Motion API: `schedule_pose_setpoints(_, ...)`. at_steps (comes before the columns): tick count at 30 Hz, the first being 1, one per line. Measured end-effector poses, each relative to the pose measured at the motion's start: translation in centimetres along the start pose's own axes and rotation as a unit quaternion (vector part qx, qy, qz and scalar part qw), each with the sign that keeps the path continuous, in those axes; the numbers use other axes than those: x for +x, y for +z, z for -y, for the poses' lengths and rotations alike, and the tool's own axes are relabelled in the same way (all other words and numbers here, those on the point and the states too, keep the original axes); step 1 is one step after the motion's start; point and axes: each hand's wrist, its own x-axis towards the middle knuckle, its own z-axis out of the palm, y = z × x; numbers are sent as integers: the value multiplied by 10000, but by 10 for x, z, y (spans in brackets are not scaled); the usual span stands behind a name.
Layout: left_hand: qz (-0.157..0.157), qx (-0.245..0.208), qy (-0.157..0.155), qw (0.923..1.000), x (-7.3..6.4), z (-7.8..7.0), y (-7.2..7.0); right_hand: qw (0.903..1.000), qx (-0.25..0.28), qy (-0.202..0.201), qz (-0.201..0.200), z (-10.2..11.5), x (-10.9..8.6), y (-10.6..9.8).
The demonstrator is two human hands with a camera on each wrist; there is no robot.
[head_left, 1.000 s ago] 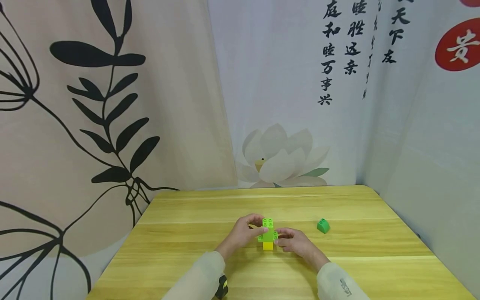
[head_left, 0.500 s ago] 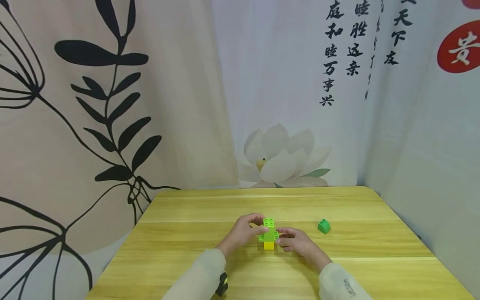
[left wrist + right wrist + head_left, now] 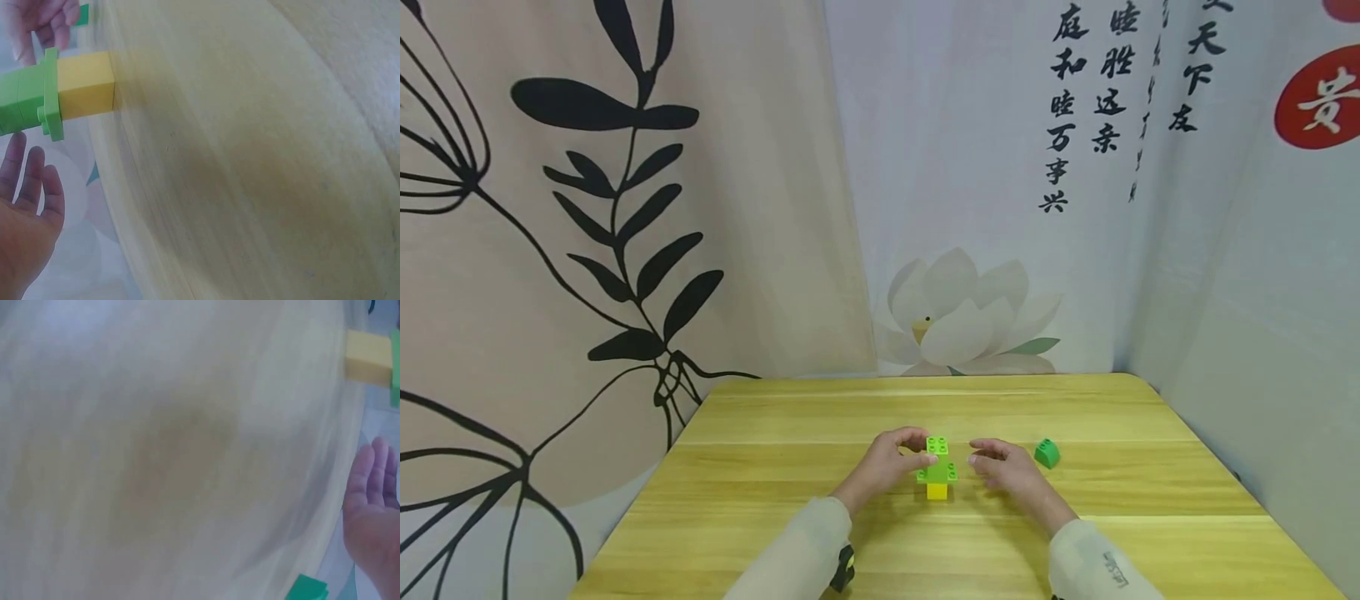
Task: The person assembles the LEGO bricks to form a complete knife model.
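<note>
A small tower of toy building bricks stands upright on the table. Its base is a yellow brick point(image 3: 937, 492) point(image 3: 87, 84), with a wider light-green studded plate point(image 3: 937, 477) above it and light-green bricks point(image 3: 937, 446) on top. My left hand point(image 3: 889, 463) point(image 3: 26, 234) holds the upper green part from the left, thumb in front; its other fingertips are partly hidden behind. To the right, my right hand point(image 3: 1011, 472) point(image 3: 375, 519) hangs apart from the tower, fingers extended and holding nothing. A darker green brick with a sloped side point(image 3: 1047, 452) point(image 3: 306, 589) lies beyond it.
The wooden table point(image 3: 820, 408) has its far edge against a hanging printed curtain point(image 3: 775, 208). A dark object with a yellow mark point(image 3: 844, 568) shows beside the left sleeve, only partly visible.
My right hand has let go of the tower's right side and moved right, towards the darker green brick. My left hand and the tower have stayed in place.
</note>
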Motion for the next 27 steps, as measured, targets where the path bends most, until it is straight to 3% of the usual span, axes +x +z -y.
schedule_pose_setpoints(10,8,-67,-97,9999,0,-1,1,9958,-73,-412,-812,15,5,-36)
schedule_pose_setpoints(17,-6,-43,-83,10000,0,-1,1,9873,-553,-353,-1447,15,5,-65)
schedule_pose_setpoints(27,-32,-88,-110,9999,-1,0,1,9808,-997,-159,-1670,-3,-2,-96)
